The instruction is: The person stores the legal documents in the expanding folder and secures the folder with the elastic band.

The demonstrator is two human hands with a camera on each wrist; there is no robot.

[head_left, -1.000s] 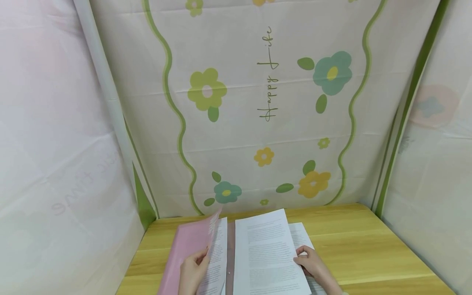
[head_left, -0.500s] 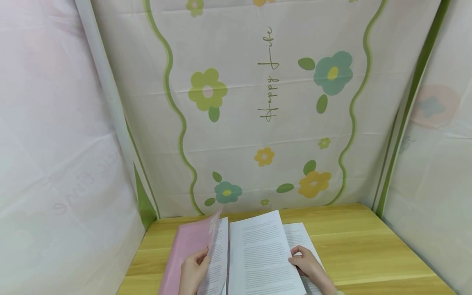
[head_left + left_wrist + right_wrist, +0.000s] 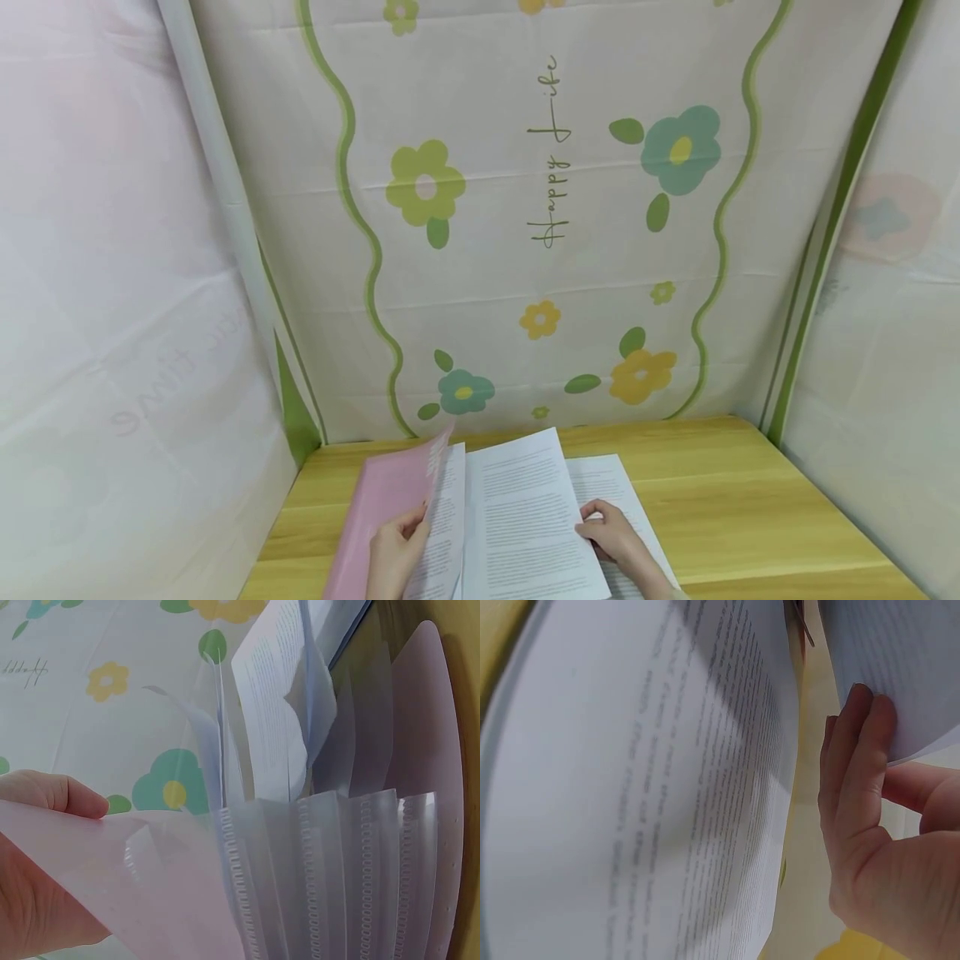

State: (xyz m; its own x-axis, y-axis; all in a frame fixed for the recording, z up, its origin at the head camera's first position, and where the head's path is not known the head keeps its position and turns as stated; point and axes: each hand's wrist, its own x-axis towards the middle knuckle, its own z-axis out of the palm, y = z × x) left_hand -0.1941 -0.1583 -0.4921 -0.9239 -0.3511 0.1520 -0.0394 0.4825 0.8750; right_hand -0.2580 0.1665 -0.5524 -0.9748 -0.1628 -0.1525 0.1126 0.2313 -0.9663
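A pink folder [image 3: 386,492] with clear pockets [image 3: 330,877] lies on the table, spread apart. My left hand [image 3: 396,550] pinches its pink cover, which stands tilted up. Printed pages [image 3: 444,521] show just inside that cover. With thumb and fingers, my right hand [image 3: 617,537] pinches the outer edge of a printed sheet [image 3: 525,517], raised at a slant in the middle. Under and to the right of it lies another printed sheet [image 3: 626,500], partly covered. In the left wrist view, loose papers [image 3: 274,697] stick out of the pockets.
The wooden table [image 3: 765,508] extends to the right of the papers. A white flowered cloth wall [image 3: 480,250] rises behind it, with pale cloth walls on the left [image 3: 112,292] and right [image 3: 885,350].
My right hand has moved left with the raised sheet, covering the dark strip at the folder's middle. More of the sheet on the right shows. The left hand keeps its hold.
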